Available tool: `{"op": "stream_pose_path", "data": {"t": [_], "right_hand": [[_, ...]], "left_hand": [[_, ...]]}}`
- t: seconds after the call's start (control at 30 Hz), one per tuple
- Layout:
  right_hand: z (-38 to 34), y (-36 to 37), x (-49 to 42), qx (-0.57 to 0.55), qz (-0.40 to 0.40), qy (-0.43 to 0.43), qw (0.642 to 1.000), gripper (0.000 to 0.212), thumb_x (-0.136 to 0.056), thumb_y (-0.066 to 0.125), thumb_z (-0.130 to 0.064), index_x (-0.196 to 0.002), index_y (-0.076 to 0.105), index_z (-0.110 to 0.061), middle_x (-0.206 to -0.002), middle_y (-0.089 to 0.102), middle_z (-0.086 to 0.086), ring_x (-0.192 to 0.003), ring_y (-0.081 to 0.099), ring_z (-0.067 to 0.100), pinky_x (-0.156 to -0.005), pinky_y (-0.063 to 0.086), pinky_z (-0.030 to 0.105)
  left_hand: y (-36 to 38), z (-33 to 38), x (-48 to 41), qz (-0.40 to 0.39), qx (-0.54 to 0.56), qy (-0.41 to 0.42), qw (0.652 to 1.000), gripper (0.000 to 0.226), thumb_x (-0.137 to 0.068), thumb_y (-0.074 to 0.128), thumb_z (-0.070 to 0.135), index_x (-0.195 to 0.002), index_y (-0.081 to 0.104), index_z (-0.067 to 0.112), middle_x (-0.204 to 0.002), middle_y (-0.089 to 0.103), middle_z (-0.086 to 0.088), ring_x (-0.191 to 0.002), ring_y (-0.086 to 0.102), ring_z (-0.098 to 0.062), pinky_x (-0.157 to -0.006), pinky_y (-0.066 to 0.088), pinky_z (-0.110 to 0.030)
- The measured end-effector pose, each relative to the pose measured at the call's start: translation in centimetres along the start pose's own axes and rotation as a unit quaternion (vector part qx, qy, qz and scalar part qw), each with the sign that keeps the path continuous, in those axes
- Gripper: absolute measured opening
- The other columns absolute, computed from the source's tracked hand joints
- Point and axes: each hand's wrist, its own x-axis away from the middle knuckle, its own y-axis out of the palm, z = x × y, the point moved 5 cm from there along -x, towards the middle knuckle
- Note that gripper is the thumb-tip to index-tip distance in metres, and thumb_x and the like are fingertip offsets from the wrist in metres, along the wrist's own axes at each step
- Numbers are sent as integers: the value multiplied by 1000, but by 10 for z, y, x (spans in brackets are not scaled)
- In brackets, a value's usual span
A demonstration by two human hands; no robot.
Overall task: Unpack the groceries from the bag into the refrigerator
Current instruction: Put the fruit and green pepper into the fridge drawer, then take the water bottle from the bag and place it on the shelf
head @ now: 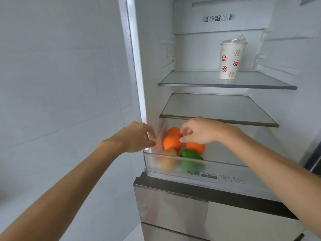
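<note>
Obs: left hand [137, 136] has its fingers loosely curled and holds nothing, just beside the left corner of the crisper drawer [217, 168]. The right hand [199, 131] has its fingers bent over the fruit, tips touching the front orange [172, 142]; gripping or only touching, cannot tell. Bag not in view.

Risk (judgement): the oranges are round and clustered between the hands, so a nudge from the right hand could roll one off the pile. If the drawer is pushed in, the left hand's fingers at its edge could be pinched.

Count:
- oranges 3, possible fourth hidden under right fingers
- yellow-brown fruit [170, 152] 1
- green vegetable [190, 153] 1, below right hand
- cup [229, 61] 1, above right hand
- glass shelves 2
</note>
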Motion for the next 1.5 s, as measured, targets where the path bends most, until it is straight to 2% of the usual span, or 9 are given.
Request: {"op": "stream_pose_path", "data": {"t": [0.17,0.33,0.53,0.7,0.8,0.9,1.0,1.2,1.5], "right_hand": [[-66,-11,11,-30,44,-37,998,29,-91,65,-36,-116,69,-22,-115,72,-2,-103,65,18,-90,52,33],[-150,8,15,-25,22,-76,997,32,-89,64,-37,-118,68,-22,-109,72,-4,-100,65,17,-85,52,31],[-258,60,10,-3,-57,-113,992,37,-90,62,-41,-122,64,-24,-116,68,-3,-100,60,17,-72,48,29],[-340,144,2,38,-142,-144,979,39,-89,61,-44,-124,62,-26,-116,67,-5,-103,62,16,-76,51,30],[-383,201,-4,76,-202,-170,962,40,-91,61,-40,-127,60,-24,-118,66,-3,-104,60,17,-66,44,25],[-415,262,-12,116,-257,-183,942,41,-90,60,-39,-128,59,-23,-118,66,-2,-107,60,18,-85,50,33],[-442,330,-21,150,-308,-194,919,41,-88,59,-41,-126,60,-24,-120,64,-1,-104,62,20,-89,53,38],[-480,493,-18,187,-403,-230,866,41,-89,58,-37,-128,59,-22,-127,63,1,-114,60,22,-92,50,34],[-462,758,-7,183,-482,-265,815,30,-88,51,-19,-112,65,-8,-110,69,11,-102,64,33,-87,54,40]], "left_hand": [[-19,-42,53,-13,-4,-34,999,20,-87,63,47,-102,66,35,-96,70,9,-76,60,-4,-85,53,-35],[-27,-100,117,-30,-1,-86,996,25,-87,63,49,-106,65,33,-96,66,10,-95,63,-15,-81,50,-32],[-15,-197,210,-58,58,-175,981,23,-84,64,46,-100,64,30,-84,73,2,-73,73,-24,-58,55,-27],[29,-281,302,-59,104,-256,959,22,-84,65,43,-101,64,29,-81,73,-2,-60,67,-23,-58,52,-25],[72,-330,359,-66,127,-311,940,26,-84,64,47,-104,63,30,-83,68,4,-72,66,-20,-73,54,-31],[119,-369,414,-69,139,-365,918,27,-88,61,48,-109,62,31,-88,57,11,-84,59,-17,-84,50,-34],[174,-398,465,-72,174,-425,885,28,-87,60,45,-110,63,31,-99,62,7,-83,57,-18,-89,51,-36],[313,-424,550,-133,231,-501,823,35,-87,60,41,-118,63,25,-116,67,-2,-105,63,-25,-91,52,-38],[573,-441,583,-141,338,-575,731,32,-90,53,31,-121,58,25,-110,69,0,-102,63,-25,-86,52,-34]]}}
